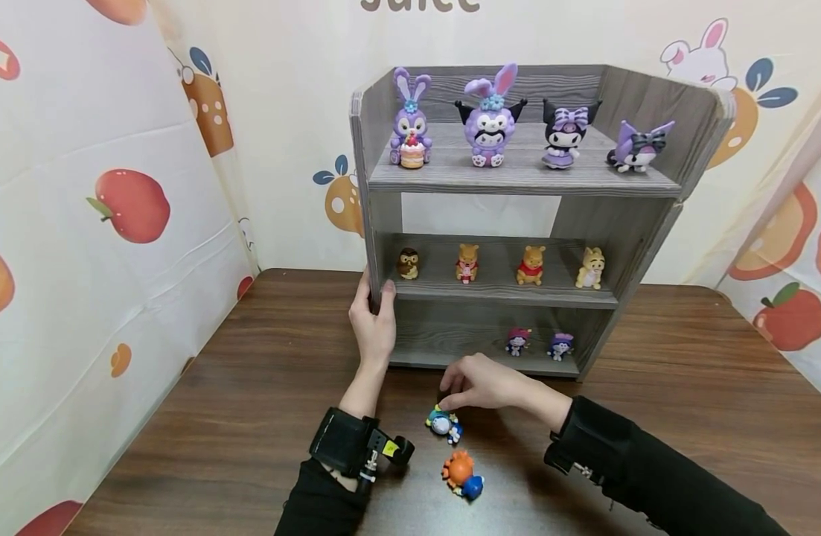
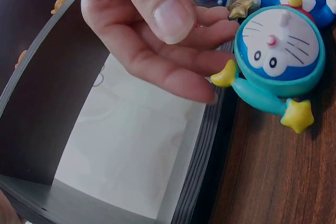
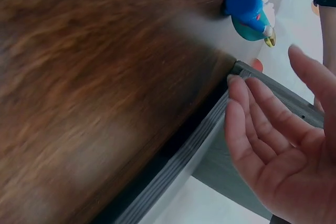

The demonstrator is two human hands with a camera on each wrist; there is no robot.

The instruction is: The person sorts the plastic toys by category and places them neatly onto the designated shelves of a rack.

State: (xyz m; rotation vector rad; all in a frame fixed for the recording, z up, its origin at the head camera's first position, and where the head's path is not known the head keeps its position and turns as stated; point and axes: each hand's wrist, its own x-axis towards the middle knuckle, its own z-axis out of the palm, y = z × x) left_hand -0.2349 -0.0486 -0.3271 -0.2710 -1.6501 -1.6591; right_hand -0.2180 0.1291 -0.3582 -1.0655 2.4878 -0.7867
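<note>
My left hand [image 1: 374,324] grips the left side panel of a grey wooden display shelf [image 1: 497,298], thumb at the front edge. Bent over the table before the shelf is my right hand [image 1: 487,383], thumb apart from loosely bent fingers, nothing visible between them. Just below its fingertips lies a blue-and-teal cat figurine [image 1: 442,424] with yellow moon and star tips, face up in the left wrist view [image 2: 281,45]. The right wrist view shows a gap between that hand [image 3: 278,145] and the figurine [image 3: 245,11]. An orange-and-blue figurine [image 1: 460,470] lies nearer to me.
Purple bunny [image 1: 410,130] and other purple figurines line the top tier. Small bear figurines [image 1: 531,266], an owl [image 1: 408,263] and a yellow figurine [image 1: 590,268] stand on the middle one. Two small purple figurines [image 1: 517,342] [image 1: 560,346] occupy the bottom tier's right side.
</note>
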